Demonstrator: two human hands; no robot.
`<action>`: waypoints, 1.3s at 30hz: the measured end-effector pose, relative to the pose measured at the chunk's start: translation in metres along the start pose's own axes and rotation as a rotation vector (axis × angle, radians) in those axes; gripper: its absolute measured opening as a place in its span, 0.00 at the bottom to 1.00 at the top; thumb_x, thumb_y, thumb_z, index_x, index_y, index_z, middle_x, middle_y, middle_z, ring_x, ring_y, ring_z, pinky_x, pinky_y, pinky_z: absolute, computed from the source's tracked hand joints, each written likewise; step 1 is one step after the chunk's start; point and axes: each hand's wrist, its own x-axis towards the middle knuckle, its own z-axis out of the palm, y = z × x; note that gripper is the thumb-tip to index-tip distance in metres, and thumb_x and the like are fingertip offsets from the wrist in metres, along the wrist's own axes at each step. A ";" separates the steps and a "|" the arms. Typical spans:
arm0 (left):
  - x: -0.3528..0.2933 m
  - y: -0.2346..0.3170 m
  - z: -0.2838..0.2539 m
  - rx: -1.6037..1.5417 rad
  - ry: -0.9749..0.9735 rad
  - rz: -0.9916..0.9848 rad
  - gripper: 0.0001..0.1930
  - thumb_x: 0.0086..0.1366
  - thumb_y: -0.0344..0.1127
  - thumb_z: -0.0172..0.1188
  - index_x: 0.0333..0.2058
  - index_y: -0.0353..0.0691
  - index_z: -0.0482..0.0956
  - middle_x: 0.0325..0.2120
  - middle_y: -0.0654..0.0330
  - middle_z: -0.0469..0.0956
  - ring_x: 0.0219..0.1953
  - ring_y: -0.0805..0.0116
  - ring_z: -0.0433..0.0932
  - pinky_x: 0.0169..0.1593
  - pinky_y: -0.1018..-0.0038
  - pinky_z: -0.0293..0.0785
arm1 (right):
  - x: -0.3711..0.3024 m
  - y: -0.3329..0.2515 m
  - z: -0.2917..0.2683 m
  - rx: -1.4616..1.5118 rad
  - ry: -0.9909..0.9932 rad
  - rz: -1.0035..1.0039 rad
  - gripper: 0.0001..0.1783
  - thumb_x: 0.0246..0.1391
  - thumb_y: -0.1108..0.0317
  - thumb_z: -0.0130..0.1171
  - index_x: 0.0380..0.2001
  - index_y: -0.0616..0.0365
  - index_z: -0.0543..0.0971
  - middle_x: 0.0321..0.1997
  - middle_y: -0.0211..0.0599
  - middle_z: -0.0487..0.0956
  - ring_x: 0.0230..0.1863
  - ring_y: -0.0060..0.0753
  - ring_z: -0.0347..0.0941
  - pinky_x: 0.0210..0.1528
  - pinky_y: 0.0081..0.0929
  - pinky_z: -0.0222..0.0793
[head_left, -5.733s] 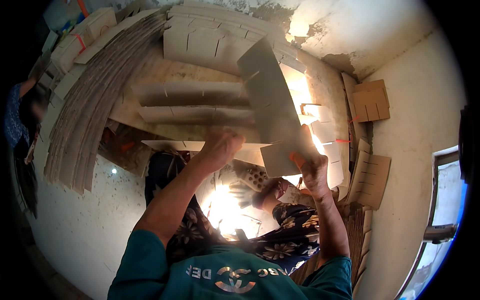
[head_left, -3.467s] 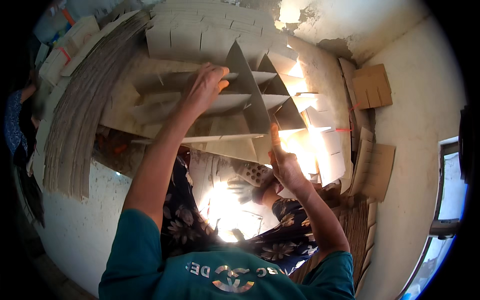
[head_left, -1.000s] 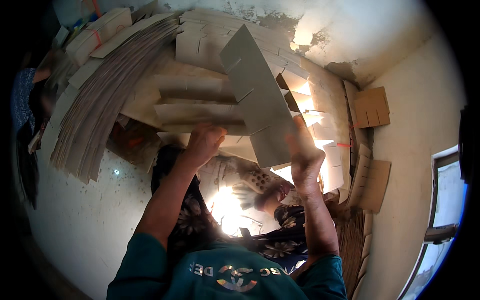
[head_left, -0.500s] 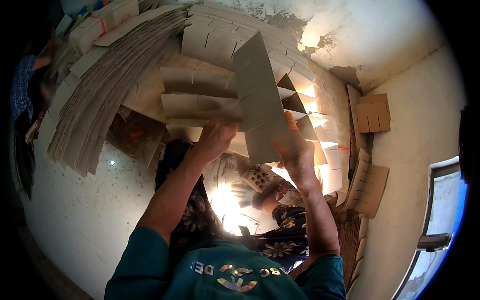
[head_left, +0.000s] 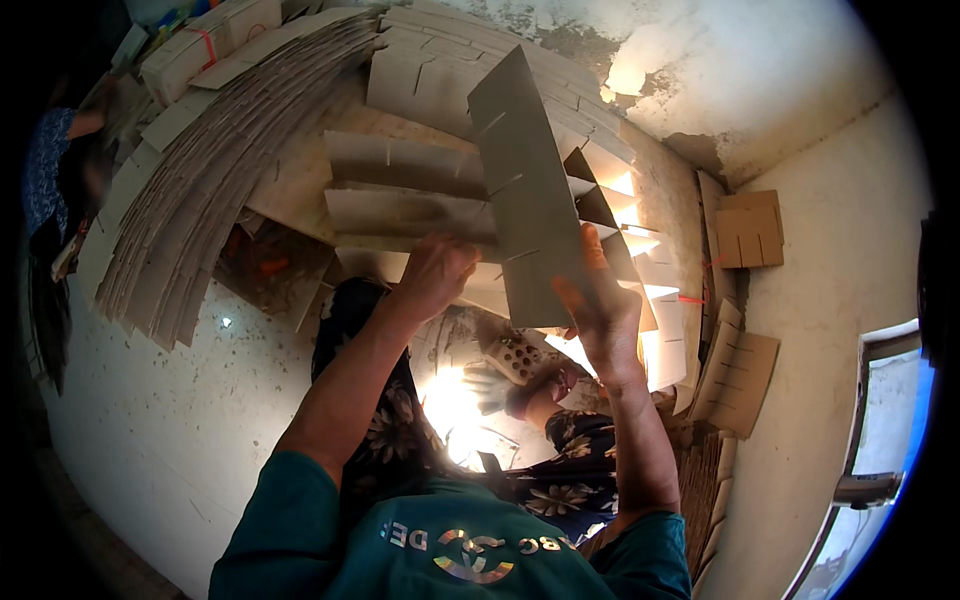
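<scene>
A tall grey slotted cardboard divider (head_left: 525, 190) stands tilted in front of me, with slits along its face. My right hand (head_left: 605, 310) is closed on its lower right edge, with the index finger stretched upward. Long cardboard strips (head_left: 405, 212) lie parallel behind and to the left of it, standing on edge. On the right, crossed strips form a partition grid (head_left: 597, 205), partly hidden by the divider. Curled at the near strip (head_left: 370, 264), my left hand (head_left: 437, 275) is closed; its fingertips are hidden, and it seems to pinch the strip's edge.
A long fanned stack of cardboard sheets (head_left: 230, 170) curves along the left. More slotted sheets (head_left: 425, 85) are stacked at the back. Loose cardboard pieces (head_left: 738, 380) lean against the right wall. A perforated brick (head_left: 515, 358) lies below my hands. Another person's sleeve (head_left: 48, 170) shows far left.
The divider in my right hand has shifted slightly right and stands a little more upright. My left hand has barely moved.
</scene>
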 end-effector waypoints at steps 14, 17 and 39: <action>0.002 -0.001 0.002 -0.017 -0.027 -0.030 0.07 0.48 0.21 0.65 0.29 0.31 0.80 0.25 0.48 0.78 0.31 0.50 0.77 0.35 0.59 0.73 | 0.001 0.011 0.005 -0.058 -0.054 -0.028 0.38 0.53 0.79 0.57 0.67 0.53 0.60 0.25 0.46 0.76 0.21 0.34 0.72 0.29 0.25 0.70; 0.002 0.001 0.001 -0.013 -0.025 -0.025 0.07 0.48 0.21 0.65 0.28 0.31 0.80 0.25 0.48 0.78 0.31 0.51 0.77 0.35 0.60 0.73 | 0.001 0.009 0.006 -0.035 -0.062 -0.017 0.37 0.54 0.79 0.57 0.67 0.54 0.60 0.24 0.46 0.76 0.21 0.36 0.72 0.28 0.27 0.70; 0.001 -0.001 0.002 -0.026 -0.070 -0.016 0.06 0.48 0.21 0.63 0.27 0.32 0.80 0.25 0.49 0.78 0.33 0.52 0.77 0.36 0.61 0.72 | 0.000 0.010 0.009 -0.083 -0.087 -0.081 0.38 0.52 0.78 0.59 0.66 0.56 0.60 0.21 0.50 0.75 0.20 0.46 0.73 0.26 0.32 0.69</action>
